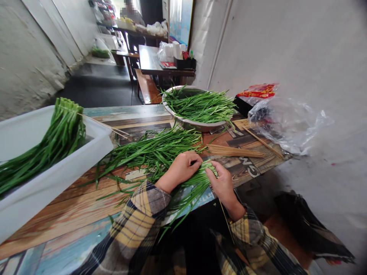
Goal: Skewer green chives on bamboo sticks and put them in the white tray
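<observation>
A small bunch of garlic chives [198,184] lies between my hands at the table's near edge, pale cut ends towards my right. My right hand [225,187] is closed round those ends, thumb on top. Fingers curled, my left hand [183,170] grips the same bunch just left of the ends; its fingertips are partly hidden. Loose chives [160,147] are heaped behind my left hand. Thin bamboo skewers [235,151] lie beyond my right hand. In the white tray [94,133] at the left rests a row of chives [67,118] threaded on skewers near their cut ends.
A metal bowl [197,125] full of chives stands at the table's far edge. Right of it are a clear plastic bag [295,122] and a red packet [258,91] by the wall. Further back are another table [149,59], a bench [147,86] and a person [134,17].
</observation>
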The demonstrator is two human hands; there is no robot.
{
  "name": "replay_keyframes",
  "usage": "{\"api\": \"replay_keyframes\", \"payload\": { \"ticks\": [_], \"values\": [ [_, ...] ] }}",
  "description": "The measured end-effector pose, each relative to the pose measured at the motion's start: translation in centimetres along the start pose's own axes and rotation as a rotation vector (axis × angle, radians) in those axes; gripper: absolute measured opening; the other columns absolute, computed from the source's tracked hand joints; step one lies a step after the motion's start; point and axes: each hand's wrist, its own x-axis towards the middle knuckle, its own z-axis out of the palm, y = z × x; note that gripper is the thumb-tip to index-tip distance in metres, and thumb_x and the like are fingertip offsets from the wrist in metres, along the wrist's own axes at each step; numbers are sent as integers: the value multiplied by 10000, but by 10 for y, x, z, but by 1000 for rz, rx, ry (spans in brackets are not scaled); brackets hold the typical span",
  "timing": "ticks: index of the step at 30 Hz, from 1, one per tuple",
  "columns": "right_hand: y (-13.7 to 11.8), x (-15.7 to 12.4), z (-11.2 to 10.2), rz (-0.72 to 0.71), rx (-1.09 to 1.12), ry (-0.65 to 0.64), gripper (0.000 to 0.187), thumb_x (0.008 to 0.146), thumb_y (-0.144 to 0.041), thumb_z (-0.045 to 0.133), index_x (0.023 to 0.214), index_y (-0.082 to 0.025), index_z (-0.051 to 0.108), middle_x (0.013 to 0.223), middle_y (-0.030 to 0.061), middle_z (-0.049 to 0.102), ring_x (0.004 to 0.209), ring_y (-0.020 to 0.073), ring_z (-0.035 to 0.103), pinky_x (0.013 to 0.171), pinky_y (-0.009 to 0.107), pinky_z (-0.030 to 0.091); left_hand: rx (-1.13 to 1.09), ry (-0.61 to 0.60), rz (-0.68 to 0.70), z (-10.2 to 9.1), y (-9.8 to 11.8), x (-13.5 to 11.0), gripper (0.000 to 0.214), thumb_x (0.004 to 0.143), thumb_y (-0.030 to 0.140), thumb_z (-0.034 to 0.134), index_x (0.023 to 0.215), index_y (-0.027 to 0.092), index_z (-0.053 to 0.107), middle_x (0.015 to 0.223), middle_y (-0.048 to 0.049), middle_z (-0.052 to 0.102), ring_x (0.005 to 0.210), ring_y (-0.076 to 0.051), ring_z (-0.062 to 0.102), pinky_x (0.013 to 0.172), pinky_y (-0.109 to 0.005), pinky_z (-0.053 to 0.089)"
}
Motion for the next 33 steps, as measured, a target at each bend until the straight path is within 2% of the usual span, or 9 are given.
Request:
{"api": "replay_keyframes", "payload": {
  "ticks": [4,10,16,20,23,25,29,33],
  "values": [
    [2,0,1,-19,85,-3,413,833,-268,579,1235,-176,556,1185,105,643,1045,213,617,933,354,474,12,-36,21,1,-4,0,180,802,94,522,740,158,679,747,-19,659,723,-130,587,709,-232,439],
    [1,0,1,-26,150,-23,250,845,-241,557,1089,-187,567,1069,90,663,1011,196,632,907,341,490,16,-58,49,3,-6,-1,187,812,94,512,745,158,674,743,-19,654,730,-129,584,721,-236,438],
    [2,2,2,-30,158,-34,264,856,-267,559,1111,-197,558,1104,87,653,1037,200,623,923,342,478,-3,-39,10,2,-6,-1,167,839,153,520,794,156,680,787,-28,676,755,-137,605,736,-242,452],
    [-3,2,-3,-22,165,-44,290,926,-343,465,1158,-206,573,1140,79,653,1059,202,608,924,339,464,-15,-72,-14,3,-7,-3,200,866,256,537,956,173,696,920,-41,714,821,-152,633,765,-247,462],
    [-6,1,-6,-12,158,-21,356,972,-387,365,1169,-210,603,1169,71,647,1094,207,582,949,348,438,-31,-122,-44,4,-8,-2,229,878,272,518,949,174,712,906,-38,727,797,-152,636,738,-238,459],
    [-5,0,-6,27,194,-4,425,986,-424,309,1192,-205,609,1137,75,656,1031,204,606,876,333,476,-55,-128,-75,2,-7,-1,234,878,261,506,881,159,717,828,-29,720,739,-140,620,701,-229,451],
    [3,-1,-4,133,291,-16,527,981,-501,247,1244,-194,585,955,80,683,752,174,639,598,277,505,-102,-96,-128,-5,-3,2,227,859,264,519,797,130,691,734,-20,673,690,-130,575,668,-223,438],
    [12,2,-7,136,337,-27,531,964,-538,282,1183,-188,615,908,76,687,664,159,631,552,268,497,-166,-92,-160,-11,-2,3,247,857,283,511,742,118,654,692,-8,614,659,-116,525,630,-212,425]
  ]
}}
